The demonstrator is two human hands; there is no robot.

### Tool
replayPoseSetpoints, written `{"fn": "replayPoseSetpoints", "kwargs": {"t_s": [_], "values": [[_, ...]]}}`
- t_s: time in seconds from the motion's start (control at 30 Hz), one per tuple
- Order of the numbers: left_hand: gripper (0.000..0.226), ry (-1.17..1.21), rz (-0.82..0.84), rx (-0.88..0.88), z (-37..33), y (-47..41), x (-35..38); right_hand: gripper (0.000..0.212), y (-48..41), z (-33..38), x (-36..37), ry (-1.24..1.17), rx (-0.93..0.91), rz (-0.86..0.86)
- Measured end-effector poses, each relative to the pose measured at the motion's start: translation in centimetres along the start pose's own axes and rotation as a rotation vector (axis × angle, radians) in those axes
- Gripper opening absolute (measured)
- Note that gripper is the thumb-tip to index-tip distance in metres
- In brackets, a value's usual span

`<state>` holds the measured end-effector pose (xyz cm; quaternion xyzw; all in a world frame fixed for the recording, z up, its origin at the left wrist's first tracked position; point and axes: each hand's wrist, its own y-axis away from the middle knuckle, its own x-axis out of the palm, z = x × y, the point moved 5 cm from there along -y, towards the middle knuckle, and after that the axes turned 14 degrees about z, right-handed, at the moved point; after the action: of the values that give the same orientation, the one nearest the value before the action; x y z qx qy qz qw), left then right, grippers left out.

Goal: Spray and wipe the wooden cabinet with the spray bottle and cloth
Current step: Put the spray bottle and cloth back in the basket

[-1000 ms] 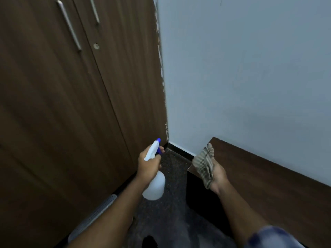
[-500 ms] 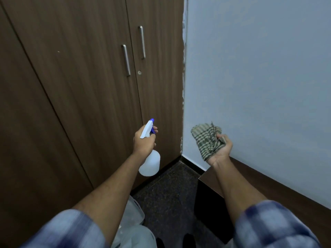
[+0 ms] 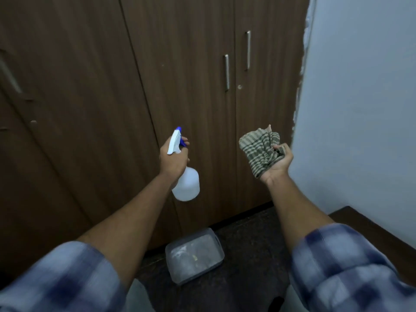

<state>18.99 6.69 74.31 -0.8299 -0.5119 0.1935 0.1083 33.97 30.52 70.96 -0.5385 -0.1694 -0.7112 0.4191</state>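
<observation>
Head view: both hands are raised before the wooden cabinet (image 3: 191, 64), one with the bottle and one with the cloth.
The left hand (image 3: 173, 159) grips the neck of the white spray bottle (image 3: 186, 185), fingers curled at its blue trigger and nozzle aimed toward the doors. The right hand (image 3: 279, 163), palm up, clutches the bunched striped cloth (image 3: 258, 149) near the pale wall (image 3: 360, 109). A clear plastic container (image 3: 194, 255) sits on the dark floor (image 3: 247, 233) by the cabinet's foot.

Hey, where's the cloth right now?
In the head view, right of centre: the cloth is bunched in the right hand, held up before the wooden cabinet, between the spray bottle and the wall.
</observation>
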Motion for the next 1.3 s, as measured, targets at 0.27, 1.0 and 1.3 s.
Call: {"fn": "replayPoseSetpoints", "kwargs": {"t_s": [0.27,1.0,1.3], "values": [[0.031,-0.056,-0.206,-0.043,1.6,2.9,-8.5,0.081,-1.2,-9.6,4.0,-0.067,0.157,0.101],[0.008,-0.126,-0.149,-0.293,37.2,7.5,-2.2,0.047,0.0,-28.8,-28.1,0.193,0.496,-0.328],[0.016,-0.148,-0.154,-0.339,56.1,6.8,-0.3,0.051,-3.0,-37.8,-44.0,0.419,0.522,-0.36]]}}
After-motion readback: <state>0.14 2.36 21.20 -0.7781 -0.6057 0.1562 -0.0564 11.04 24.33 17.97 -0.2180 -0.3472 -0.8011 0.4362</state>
